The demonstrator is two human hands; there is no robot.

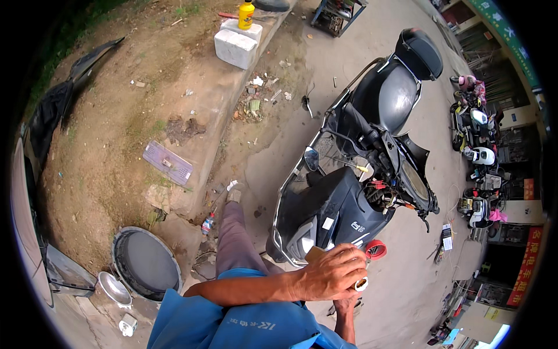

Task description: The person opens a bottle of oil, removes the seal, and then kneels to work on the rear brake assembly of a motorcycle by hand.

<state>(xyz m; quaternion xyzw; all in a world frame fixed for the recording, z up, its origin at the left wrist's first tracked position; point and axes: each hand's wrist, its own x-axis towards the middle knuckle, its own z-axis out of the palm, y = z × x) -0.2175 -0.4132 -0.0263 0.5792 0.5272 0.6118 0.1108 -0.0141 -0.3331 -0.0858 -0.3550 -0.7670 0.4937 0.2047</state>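
Note:
My left hand [332,272] reaches across in front of my blue apron, its fingers curled and closed. A small white-rimmed thing with a brown inside [361,284] shows at its fingertips, and a flat tan piece [314,253] juts out by the knuckles; I cannot make out what they are. Just below, my right hand [347,302] is mostly covered by the left, its fingers hidden. Beyond both hands stands a dark scooter [343,200], its handlebar cover opened and coloured wires [381,189] exposed. A yellow-handled tool [361,168] lies on it. A red ring-shaped thing [376,249] is beside its front.
A black basin of grey water [148,264] and a metal bowl [115,289] sit at left. A plastic bottle [207,224] is near my foot. White blocks [235,47] and a yellow bottle [246,14] stand far off. Parked scooters [479,157] line the right.

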